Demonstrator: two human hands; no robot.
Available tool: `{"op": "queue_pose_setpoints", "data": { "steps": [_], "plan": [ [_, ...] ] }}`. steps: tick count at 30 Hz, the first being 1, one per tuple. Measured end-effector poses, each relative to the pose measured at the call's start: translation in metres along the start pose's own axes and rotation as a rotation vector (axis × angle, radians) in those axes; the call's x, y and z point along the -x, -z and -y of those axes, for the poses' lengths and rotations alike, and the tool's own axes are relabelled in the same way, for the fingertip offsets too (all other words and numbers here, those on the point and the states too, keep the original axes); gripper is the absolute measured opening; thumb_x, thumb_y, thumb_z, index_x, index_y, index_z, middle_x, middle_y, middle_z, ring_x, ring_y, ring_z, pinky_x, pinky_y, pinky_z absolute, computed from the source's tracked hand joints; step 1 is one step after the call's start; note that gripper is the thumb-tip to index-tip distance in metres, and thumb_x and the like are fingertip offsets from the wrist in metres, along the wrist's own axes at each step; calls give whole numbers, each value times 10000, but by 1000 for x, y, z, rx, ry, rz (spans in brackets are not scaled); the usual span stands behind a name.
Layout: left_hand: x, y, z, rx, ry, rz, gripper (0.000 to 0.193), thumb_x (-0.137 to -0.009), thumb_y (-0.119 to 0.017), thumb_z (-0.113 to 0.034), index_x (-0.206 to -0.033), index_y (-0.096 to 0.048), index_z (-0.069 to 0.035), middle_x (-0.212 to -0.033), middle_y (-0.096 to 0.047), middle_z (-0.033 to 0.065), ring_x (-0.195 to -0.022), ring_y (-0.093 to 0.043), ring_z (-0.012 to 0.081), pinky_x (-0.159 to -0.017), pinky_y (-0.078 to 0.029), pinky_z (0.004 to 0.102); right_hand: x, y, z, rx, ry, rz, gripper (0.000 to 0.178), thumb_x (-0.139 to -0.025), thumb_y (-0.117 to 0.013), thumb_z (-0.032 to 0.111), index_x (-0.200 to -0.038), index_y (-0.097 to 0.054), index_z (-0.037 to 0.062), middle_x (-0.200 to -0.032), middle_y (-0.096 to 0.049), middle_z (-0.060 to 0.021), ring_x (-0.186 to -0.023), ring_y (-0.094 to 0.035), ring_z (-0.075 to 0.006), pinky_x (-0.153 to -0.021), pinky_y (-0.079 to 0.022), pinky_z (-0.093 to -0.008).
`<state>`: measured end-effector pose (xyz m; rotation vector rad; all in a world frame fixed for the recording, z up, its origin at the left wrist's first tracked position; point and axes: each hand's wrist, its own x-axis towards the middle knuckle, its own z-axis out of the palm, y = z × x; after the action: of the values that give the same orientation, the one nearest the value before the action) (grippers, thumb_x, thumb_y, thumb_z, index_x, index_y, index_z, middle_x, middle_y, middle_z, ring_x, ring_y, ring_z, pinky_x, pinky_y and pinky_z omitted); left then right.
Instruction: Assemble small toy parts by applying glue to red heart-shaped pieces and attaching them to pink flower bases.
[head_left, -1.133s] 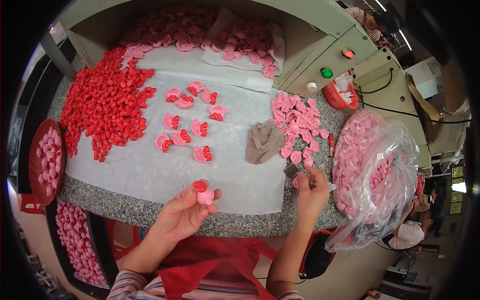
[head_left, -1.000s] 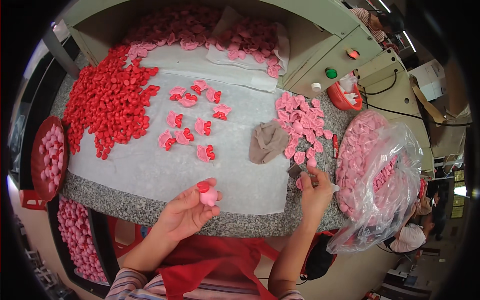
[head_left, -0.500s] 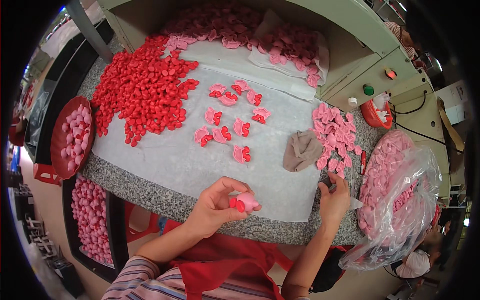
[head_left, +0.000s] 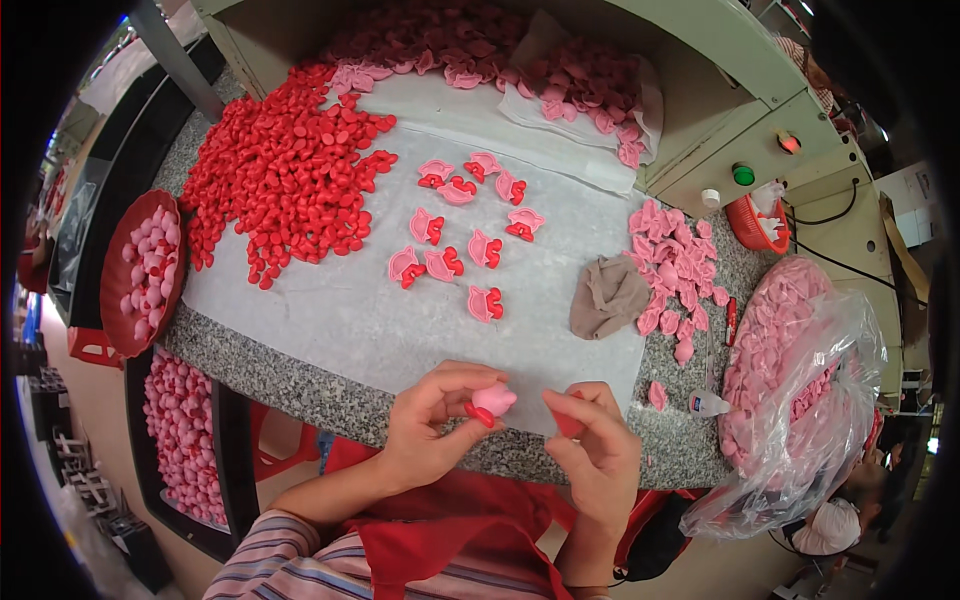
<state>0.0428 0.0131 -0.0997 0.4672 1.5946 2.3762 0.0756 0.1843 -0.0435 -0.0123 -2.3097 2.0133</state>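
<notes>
Grip barely open, left hand pinches a pink-and-red piece.

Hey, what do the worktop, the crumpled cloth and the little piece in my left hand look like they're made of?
Worktop: probably granite or imitation stone, judging by its grey speckling.
Crumpled cloth: likely soft woven or knitted fabric, matte grey-brown with loose folds.
Pink and red piece in your left hand: smooth, perhaps moulded plastic or rubber; I can't tell which.

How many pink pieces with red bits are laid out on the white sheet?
10: four pieces grouped farthest away, one at the far right, four midway, and one nearest the left hand, which may hide more.
</notes>
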Motion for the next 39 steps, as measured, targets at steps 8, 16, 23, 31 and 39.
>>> {"op": "queue_pose_setpoints", "data": {
  "steps": [8, 16, 23, 31, 39],
  "plan": [
    [3, -3, 9, -193, -24, -60, 432, -739, -558, 134, -1147, -470, 22, -1111, -443, 140, -1007, -536, 226, -824, -508, 300, 0, -28, -2, -387, -276, -171, 176, -749, -580, -98, -914, -602, -41, -866, -521, -75, -737, -557, -120, -608, -459, -207],
    [7, -2, 11, -453, -136, -36, 344, -727, -601, 97, -1060, -545, 36, -1043, -491, 137, -919, -571, 189, -754, -537, 266, -2, -29, -22, 152, 26, -183, 142, -700, -620, -117, -809, -593, -30, -813, -524, -64, -705, -572, -127, -614, -481, -214],
    [7, -4, 13, -341, -75, -32, 337, -746, -573, 102, -1075, -532, 40, -1060, -467, 135, -916, -569, 203, -740, -547, 282, -7, -35, -11, 237, 137, -171, 128, -641, -664, -76, -725, -606, 1, -670, -523, -57, -613, -520, -116, -518, -403, -216],
    [3, -5, 12, -44, 122, -17, 444, -755, -543, 132, -1176, -452, 26, -1163, -414, 139, -1045, -514, 222, -810, -516, 311, -2, -22, -25, -359, -159, -186, 163, -710, -639, -61, -853, -583, -7, -839, -525, -70, -698, -527, -122, -599, -452, -225],
    [1, -1, 12, 532, 464, -58, 306, -852, -533, -57, -1150, -515, 13, -1140, -536, 156, -1023, -545, 214, -850, -480, 356, -2, -31, -31, -301, -161, -186, 151, -730, -627, -66, -857, -568, -11, -976, -512, -96, -906, -511, -163, -781, -450, -279]
  ]
}}
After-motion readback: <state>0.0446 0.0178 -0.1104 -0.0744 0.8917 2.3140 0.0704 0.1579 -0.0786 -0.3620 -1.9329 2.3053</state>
